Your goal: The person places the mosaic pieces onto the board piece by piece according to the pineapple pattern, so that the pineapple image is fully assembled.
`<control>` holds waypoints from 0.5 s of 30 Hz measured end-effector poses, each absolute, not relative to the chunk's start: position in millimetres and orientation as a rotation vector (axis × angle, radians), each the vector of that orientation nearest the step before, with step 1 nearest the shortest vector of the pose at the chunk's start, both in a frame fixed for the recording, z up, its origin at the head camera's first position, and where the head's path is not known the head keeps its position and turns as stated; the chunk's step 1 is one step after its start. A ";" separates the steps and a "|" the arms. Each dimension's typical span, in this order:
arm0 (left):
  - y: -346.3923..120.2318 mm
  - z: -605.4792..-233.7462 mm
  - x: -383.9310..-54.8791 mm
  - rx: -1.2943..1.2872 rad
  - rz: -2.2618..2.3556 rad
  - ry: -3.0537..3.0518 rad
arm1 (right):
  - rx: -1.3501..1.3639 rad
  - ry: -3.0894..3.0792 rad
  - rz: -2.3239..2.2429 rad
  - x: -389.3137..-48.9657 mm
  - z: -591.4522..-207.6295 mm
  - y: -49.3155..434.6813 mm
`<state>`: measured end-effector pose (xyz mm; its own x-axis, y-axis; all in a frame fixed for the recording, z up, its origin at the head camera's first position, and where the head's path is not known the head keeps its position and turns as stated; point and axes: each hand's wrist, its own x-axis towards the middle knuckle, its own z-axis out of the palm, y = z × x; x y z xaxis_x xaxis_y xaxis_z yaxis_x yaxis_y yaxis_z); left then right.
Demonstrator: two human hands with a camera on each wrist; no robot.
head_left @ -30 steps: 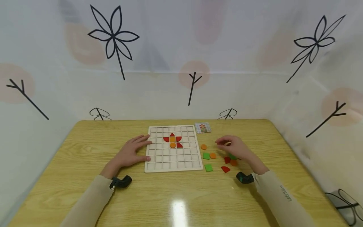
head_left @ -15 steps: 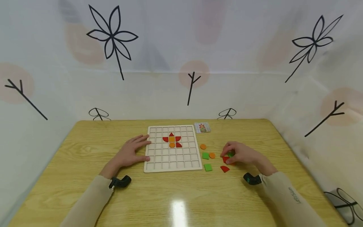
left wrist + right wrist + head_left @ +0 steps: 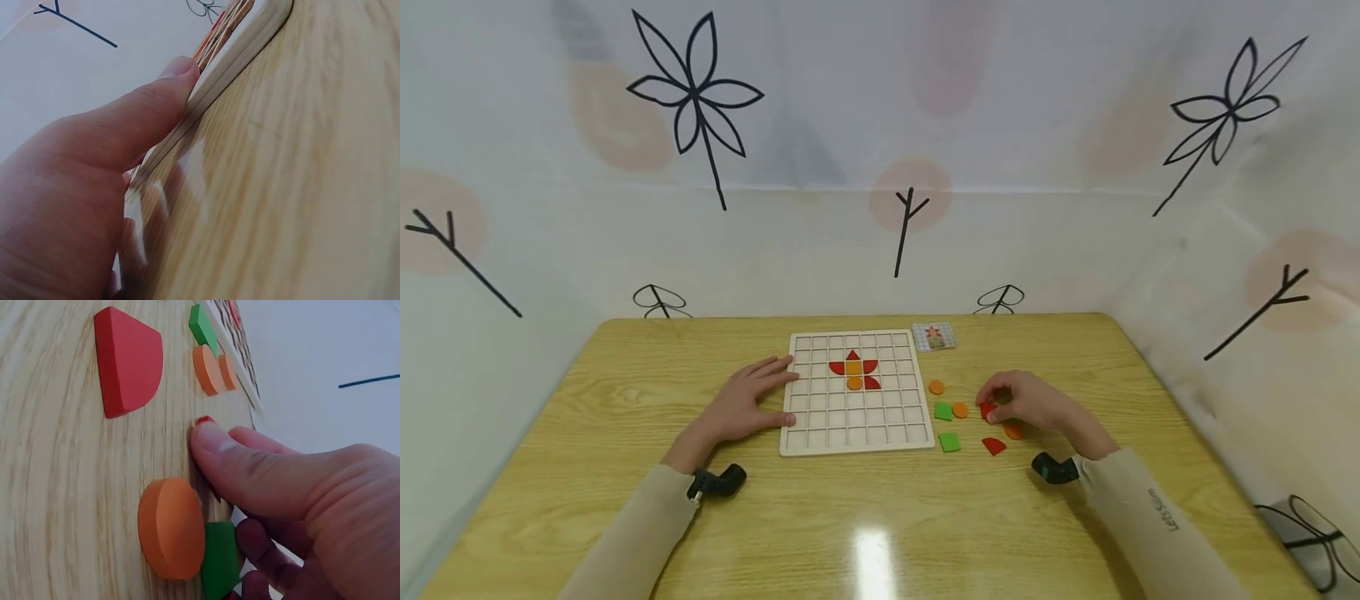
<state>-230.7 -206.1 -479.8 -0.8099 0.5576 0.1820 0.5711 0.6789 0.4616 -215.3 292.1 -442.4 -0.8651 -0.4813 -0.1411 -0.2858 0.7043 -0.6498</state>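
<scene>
My left hand (image 3: pixel 747 406) rests along the left edge of the white grid board (image 3: pixel 880 436), fingers extended, with the thumb (image 3: pixel 153 103) on the rim. On the board lie a red triangle (image 3: pixel 853 356), several red quarter circles (image 3: pixel 872 383), an orange square (image 3: pixel 853 367) and an orange circle (image 3: pixel 854 383). To the board's right, my right hand (image 3: pixel 1026 402) pinches a small red piece (image 3: pixel 988 411) between thumb and fingers, low at the table. Its shape is mostly hidden by the fingertips.
Loose pieces lie around the right hand: a red quarter circle (image 3: pixel 994 446), green squares (image 3: pixel 950 442), orange circles (image 3: pixel 960 410) and a green piece (image 3: pixel 219 559) under the hand. A picture card (image 3: pixel 934 337) lies past the board's far right corner.
My right hand came down and toward me onto the loose pieces, took a red piece and shifted it slightly left. The left hand stays in place on the board.
</scene>
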 end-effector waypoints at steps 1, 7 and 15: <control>-206.5 -480.2 -231.0 -0.957 -0.794 -2.854 | -0.588 2.626 -0.925 -215.5 -442.7 291.2; -206.9 -479.7 -230.5 -0.962 -0.817 -2.847 | -0.513 2.700 -0.921 -215.4 -446.2 288.4; -206.9 -480.0 -230.1 -0.962 -0.816 -2.848 | -0.470 2.786 -1.029 -213.5 -448.1 286.6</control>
